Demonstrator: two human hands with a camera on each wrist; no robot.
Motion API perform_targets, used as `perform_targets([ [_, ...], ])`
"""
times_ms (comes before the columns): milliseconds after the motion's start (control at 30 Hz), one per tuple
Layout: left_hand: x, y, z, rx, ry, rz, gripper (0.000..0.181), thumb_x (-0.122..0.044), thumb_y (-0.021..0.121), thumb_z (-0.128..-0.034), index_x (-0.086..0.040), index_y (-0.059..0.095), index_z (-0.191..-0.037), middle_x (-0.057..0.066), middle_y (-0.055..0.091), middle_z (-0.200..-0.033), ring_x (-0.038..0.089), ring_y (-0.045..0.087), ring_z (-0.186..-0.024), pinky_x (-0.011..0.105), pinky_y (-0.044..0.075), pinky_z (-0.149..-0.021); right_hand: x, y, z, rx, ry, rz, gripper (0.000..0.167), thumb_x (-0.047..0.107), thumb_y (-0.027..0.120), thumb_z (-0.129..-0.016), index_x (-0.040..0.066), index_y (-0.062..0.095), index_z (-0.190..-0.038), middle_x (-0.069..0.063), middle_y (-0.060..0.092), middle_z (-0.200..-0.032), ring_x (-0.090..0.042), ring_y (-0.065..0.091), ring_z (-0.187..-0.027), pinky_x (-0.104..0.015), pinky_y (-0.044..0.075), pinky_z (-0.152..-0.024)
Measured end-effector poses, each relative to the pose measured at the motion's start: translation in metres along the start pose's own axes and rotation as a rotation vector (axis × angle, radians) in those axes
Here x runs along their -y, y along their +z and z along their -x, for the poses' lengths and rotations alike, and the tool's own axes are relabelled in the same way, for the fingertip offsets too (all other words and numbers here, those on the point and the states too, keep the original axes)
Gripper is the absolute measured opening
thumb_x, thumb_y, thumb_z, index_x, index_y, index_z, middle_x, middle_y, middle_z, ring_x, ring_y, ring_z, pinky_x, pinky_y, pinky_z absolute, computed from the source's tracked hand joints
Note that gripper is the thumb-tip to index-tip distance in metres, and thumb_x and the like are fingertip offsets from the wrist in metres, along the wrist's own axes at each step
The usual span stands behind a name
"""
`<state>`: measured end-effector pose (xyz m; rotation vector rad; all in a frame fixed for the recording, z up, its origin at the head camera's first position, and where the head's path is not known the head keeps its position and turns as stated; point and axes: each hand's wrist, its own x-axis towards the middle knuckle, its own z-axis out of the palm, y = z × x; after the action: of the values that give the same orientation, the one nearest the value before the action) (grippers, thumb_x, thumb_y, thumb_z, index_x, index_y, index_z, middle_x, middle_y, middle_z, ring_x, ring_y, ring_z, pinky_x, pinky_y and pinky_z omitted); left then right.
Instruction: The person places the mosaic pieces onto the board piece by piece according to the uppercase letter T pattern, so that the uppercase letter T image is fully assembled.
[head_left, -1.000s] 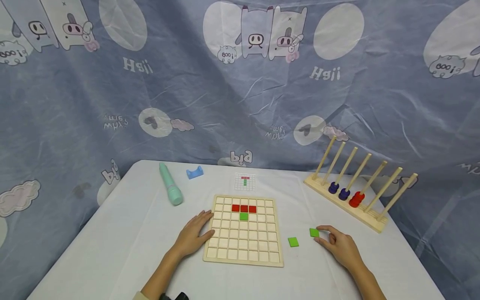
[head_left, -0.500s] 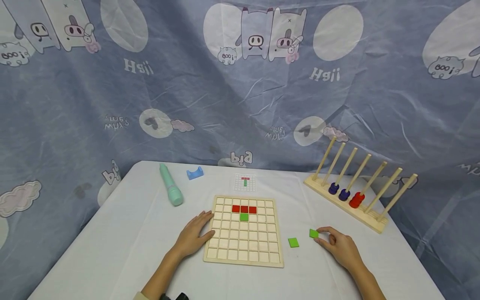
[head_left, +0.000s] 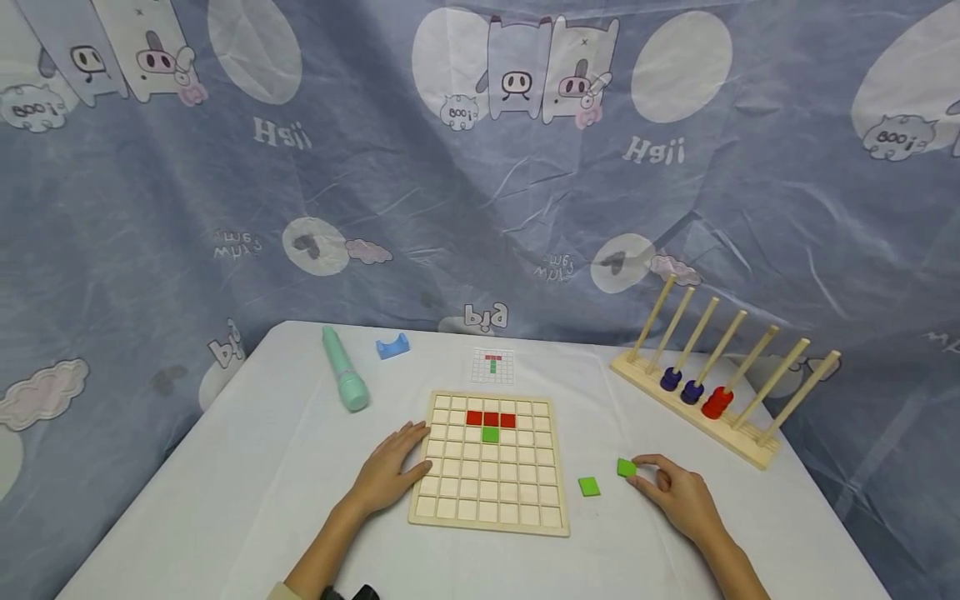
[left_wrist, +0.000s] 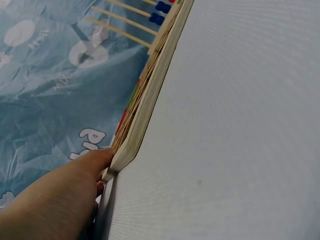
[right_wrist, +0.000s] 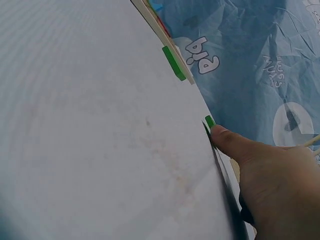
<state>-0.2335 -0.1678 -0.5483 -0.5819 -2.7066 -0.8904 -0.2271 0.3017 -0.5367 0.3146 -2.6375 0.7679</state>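
In the head view, a wooden grid board (head_left: 487, 490) lies in the middle of the white table. Three red tiles (head_left: 491, 419) sit in a row in its cells, and one green tile (head_left: 491, 435) is directly below the middle one. My left hand (head_left: 390, 468) rests against the board's left edge, its thumb touching the rim, as the left wrist view also shows. To the right of the board, thumb and index finger of my right hand (head_left: 678, 497) pinch a second green tile (head_left: 626, 467). Another green tile (head_left: 589, 487) lies flat between that hand and the board.
Behind the board lies a small pattern card (head_left: 492, 366) with a red and green T. A wooden peg rack (head_left: 697, 408) with blue and red beads stands back right. Back left are a mint-green microphone-shaped object (head_left: 346, 371) and a blue stand-like piece (head_left: 393, 346).
My right hand has shifted very slightly left with the pinched green tile. The left hand and the board keep their places; the head view has moved a little.
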Motion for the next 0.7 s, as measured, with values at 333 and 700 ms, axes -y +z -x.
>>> perform_targets([
  [333,0.001,0.0,-0.001,0.016,-0.01,-0.009,0.058,-0.04,0.057,-0.0899,-0.01,0.044,-0.137,0.006,0.041,-0.142,0.024,0.029,-0.134,0.04,0.022,-0.11,0.023,0.02,-0.008,-0.008,-0.087,-0.039,0.026,0.03,0.077,-0.075,0.02,0.068,-0.097,0.015,0.03,-0.049,0.003,0.021,-0.042,-0.017,0.023,-0.037],
  [700,0.001,0.001,-0.001,0.02,-0.014,-0.004,0.059,-0.04,0.056,-0.0903,-0.009,0.043,-0.138,0.005,0.04,-0.142,0.024,0.028,-0.135,0.041,0.021,-0.11,0.075,0.053,-0.029,0.074,-0.198,-0.129,0.029,0.036,0.074,-0.077,0.022,0.067,-0.101,0.018,0.028,-0.049,0.004,0.02,-0.041,-0.017,0.023,-0.037],
])
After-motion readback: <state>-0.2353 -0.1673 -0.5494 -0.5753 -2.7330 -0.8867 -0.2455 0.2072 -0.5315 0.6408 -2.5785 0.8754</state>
